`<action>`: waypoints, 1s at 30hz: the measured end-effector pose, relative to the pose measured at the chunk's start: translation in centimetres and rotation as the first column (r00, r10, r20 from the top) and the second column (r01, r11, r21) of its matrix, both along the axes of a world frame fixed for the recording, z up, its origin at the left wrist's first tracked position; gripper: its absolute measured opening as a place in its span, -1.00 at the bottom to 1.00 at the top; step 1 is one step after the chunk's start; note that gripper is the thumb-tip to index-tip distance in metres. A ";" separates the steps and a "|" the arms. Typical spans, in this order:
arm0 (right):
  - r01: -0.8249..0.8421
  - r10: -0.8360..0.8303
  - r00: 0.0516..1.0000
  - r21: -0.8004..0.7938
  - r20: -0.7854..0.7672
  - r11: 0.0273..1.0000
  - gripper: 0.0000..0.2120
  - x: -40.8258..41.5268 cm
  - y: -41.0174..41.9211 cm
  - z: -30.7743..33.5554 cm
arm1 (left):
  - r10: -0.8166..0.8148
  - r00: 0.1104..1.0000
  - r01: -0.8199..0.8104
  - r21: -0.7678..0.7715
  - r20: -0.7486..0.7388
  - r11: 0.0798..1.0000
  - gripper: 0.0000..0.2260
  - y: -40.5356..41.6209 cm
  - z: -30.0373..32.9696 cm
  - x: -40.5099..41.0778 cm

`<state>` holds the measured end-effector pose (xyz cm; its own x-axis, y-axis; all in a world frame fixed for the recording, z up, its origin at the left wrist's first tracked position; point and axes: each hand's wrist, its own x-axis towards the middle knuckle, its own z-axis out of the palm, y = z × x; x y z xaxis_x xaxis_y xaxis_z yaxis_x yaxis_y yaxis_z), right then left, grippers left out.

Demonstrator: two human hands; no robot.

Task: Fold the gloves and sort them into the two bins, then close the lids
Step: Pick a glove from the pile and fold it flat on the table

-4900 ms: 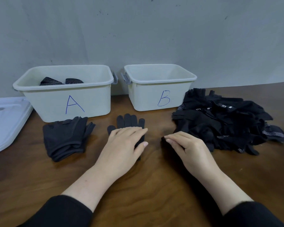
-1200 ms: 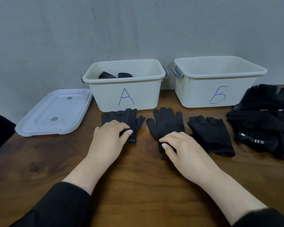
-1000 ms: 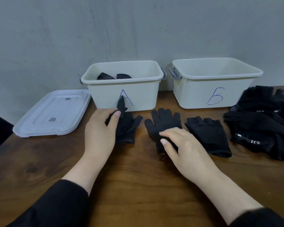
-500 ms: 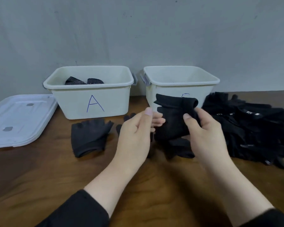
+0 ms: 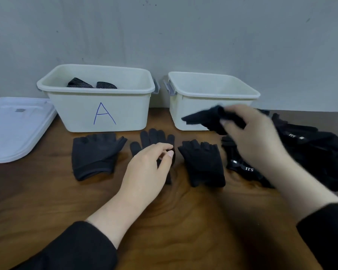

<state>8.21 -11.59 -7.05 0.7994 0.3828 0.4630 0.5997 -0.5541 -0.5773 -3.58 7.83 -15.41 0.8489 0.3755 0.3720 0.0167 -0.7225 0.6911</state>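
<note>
The right hand grips a limp black glove before the right bin — soft, light, likely best held at the cuff. The left hand, fingers loosely curled, rests on a full-fingered glove on the worktop.

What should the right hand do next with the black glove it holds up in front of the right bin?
Probably lift the folded black glove over the rim and drop it in: the right hand grips it just before the open white plastic bin.
</note>
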 end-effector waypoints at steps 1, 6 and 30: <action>-0.047 0.049 0.999 -0.072 0.020 0.996 -0.73 -0.5 -0.3 -2.0 | 0.008 1.000 -0.008 -0.005 0.010 1.000 -0.76 0.1 -0.1 0.1; -0.269 0.209 0.959 -0.388 -0.191 0.881 -0.56 -3.0 -2.7 -9.3 | -0.019 0.999 0.018 0.033 0.037 0.999 -0.77 -0.3 -0.6 0.5; -0.118 0.112 0.993 -0.385 -0.039 0.915 -0.62 -2.6 -3.6 -10.0 | -0.281 0.913 0.395 0.472 -0.296 0.788 -0.62 -1.8 -1.6 2.8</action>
